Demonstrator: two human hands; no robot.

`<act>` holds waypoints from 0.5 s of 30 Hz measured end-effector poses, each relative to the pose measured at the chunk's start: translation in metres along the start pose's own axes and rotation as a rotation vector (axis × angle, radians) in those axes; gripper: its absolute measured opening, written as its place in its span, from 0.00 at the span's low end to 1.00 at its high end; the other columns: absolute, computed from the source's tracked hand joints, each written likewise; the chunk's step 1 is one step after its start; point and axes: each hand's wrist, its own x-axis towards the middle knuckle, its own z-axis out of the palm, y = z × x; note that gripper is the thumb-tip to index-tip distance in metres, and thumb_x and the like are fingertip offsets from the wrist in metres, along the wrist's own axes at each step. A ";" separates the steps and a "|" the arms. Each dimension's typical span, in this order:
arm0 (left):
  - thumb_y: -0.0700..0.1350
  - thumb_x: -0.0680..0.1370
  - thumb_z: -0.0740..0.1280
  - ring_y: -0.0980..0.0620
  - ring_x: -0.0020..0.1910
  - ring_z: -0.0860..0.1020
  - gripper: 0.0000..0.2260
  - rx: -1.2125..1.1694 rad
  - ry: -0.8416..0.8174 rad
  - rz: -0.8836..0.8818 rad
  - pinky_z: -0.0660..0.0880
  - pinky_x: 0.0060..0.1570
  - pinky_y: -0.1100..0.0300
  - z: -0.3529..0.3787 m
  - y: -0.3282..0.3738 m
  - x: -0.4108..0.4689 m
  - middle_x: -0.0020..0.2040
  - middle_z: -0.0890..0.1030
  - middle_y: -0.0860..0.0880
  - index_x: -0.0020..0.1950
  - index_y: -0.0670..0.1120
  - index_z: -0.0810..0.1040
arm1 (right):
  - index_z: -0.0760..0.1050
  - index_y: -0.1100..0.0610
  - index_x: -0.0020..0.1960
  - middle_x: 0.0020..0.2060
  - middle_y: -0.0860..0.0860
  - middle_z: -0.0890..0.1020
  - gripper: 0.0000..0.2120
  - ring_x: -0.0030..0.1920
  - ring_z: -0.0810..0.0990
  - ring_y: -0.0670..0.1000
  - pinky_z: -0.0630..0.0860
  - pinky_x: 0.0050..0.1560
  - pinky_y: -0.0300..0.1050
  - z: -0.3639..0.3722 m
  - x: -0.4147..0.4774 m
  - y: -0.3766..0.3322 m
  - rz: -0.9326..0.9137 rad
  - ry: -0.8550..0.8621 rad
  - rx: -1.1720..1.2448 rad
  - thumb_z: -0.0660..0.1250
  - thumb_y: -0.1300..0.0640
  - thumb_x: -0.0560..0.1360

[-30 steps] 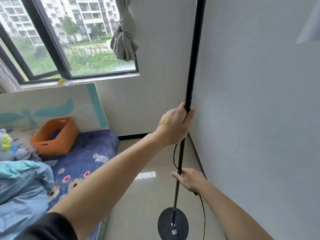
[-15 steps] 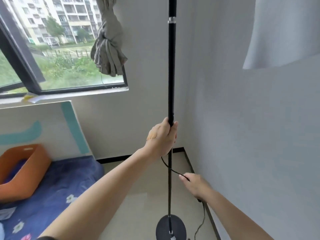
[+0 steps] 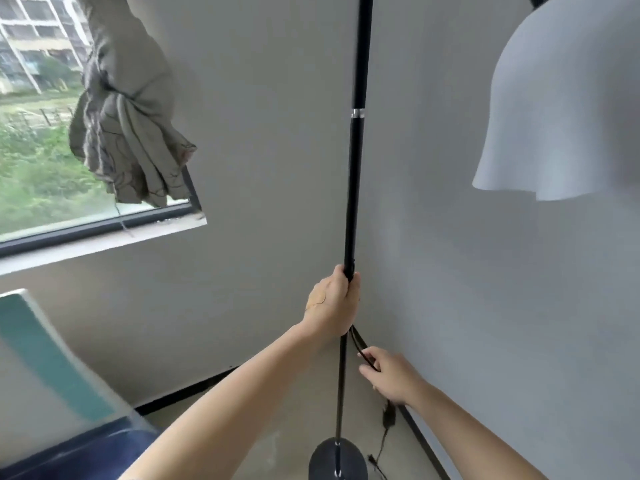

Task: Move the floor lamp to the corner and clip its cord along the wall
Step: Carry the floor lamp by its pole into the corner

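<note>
The floor lamp's thin black pole point(image 3: 353, 188) stands upright close to the room corner. Its round black base point(image 3: 337, 460) rests on the floor at the bottom edge, and its white shade point(image 3: 561, 109) hangs at the upper right. My left hand point(image 3: 334, 303) is wrapped around the pole at mid height. My right hand point(image 3: 393, 375) is lower and to the right, fingers pinching the black cord point(image 3: 362, 351) that runs down from the pole. The cord carries on below the hand past an inline switch point(image 3: 388, 415) to the floor.
Two grey walls meet just behind the pole, with a black skirting strip point(image 3: 187, 393) along the floor. A window with a knotted grey curtain point(image 3: 128, 133) is at the upper left. A bed with a blue cover point(image 3: 69, 455) and a white-and-teal headboard point(image 3: 45, 358) fills the lower left.
The view has tilted up and closed in on the corner. The lamp stands nearer the corner. My right hand left the pole and took the cord; my left hand keeps its grip.
</note>
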 end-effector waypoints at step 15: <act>0.54 0.82 0.53 0.52 0.35 0.75 0.14 -0.004 -0.197 -0.158 0.69 0.34 0.56 0.024 -0.114 0.223 0.38 0.78 0.54 0.49 0.46 0.71 | 0.64 0.47 0.75 0.39 0.49 0.77 0.23 0.40 0.77 0.50 0.78 0.48 0.49 -0.036 0.243 -0.018 0.018 -0.042 0.026 0.63 0.52 0.81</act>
